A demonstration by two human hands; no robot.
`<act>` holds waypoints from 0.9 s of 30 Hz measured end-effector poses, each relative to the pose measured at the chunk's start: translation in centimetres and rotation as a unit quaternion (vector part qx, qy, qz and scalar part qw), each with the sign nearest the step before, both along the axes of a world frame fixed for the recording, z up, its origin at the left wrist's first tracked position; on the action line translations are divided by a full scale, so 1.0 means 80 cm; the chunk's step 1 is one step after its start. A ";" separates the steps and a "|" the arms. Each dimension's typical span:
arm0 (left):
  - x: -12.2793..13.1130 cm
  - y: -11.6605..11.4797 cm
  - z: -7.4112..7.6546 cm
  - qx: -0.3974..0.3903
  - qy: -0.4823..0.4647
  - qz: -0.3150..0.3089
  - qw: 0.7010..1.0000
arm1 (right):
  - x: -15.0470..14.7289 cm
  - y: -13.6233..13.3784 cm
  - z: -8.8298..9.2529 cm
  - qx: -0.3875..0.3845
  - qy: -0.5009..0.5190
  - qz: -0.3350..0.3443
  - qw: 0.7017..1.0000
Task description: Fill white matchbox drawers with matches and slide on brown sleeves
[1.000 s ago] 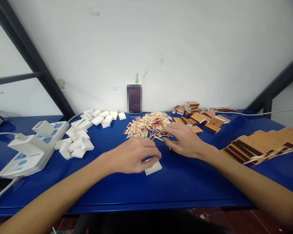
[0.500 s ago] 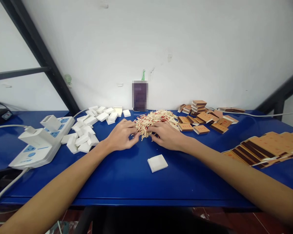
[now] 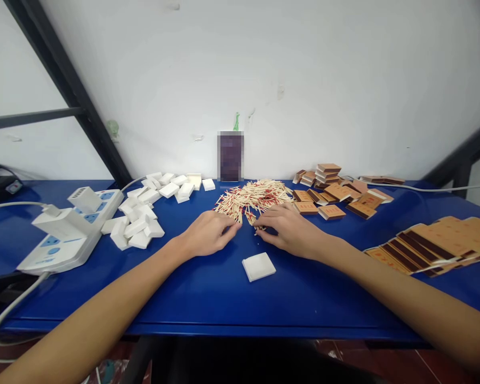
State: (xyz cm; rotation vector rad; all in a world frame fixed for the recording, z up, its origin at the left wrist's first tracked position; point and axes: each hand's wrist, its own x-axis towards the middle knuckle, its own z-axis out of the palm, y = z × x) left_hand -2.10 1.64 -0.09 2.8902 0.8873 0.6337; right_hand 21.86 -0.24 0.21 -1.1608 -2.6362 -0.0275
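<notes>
A loose heap of red-tipped matches lies mid-table. At its near left edge, my left hand is closed, thumb and fingertips pinched on a few matches. My right hand bends over the near right edge, its fingers closed round a small bunch of matches whose ends show by the thumb. The two sets of fingertips are a short gap apart. Nearer to me, a white matchbox tray lies by itself on the blue table; whether it holds anything cannot be seen.
Many white matchbox trays are scattered at left, beside a white power strip with plugs and cables. Brown matchbox sleeves are piled at back right; flattened ones overlap at far right. A blurred dark object stands against the wall.
Both hands have come nearer to me; the left has also shifted right. Some matches have been drawn out from the heap's near edge. The single white tray has stayed put.
</notes>
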 end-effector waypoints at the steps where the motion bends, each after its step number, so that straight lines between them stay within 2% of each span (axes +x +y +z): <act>1: 0.001 -0.001 0.000 -0.011 0.006 0.003 1.000 | 0.003 -0.001 -0.001 0.001 0.003 0.003 1.000; 7: 0.001 -0.007 0.002 -0.037 0.038 -0.044 0.998 | 0.020 -0.003 -0.004 0.006 0.029 0.051 0.998; 13: 0.005 -0.007 0.003 -0.001 0.014 -0.013 1.000 | 0.031 -0.006 -0.002 -0.008 0.044 0.104 0.994; 17: 0.007 -0.005 0.001 -0.009 0.050 0.003 0.999 | 0.025 -0.003 -0.008 -0.024 0.082 0.067 0.994; 21: 0.008 -0.004 -0.001 -0.017 0.057 0.010 0.998 | 0.013 -0.001 -0.014 -0.003 0.114 0.005 0.994; 27: 0.009 -0.002 -0.002 -0.041 0.037 0.017 0.998 | 0.002 -0.002 -0.015 0.003 0.111 -0.014 0.994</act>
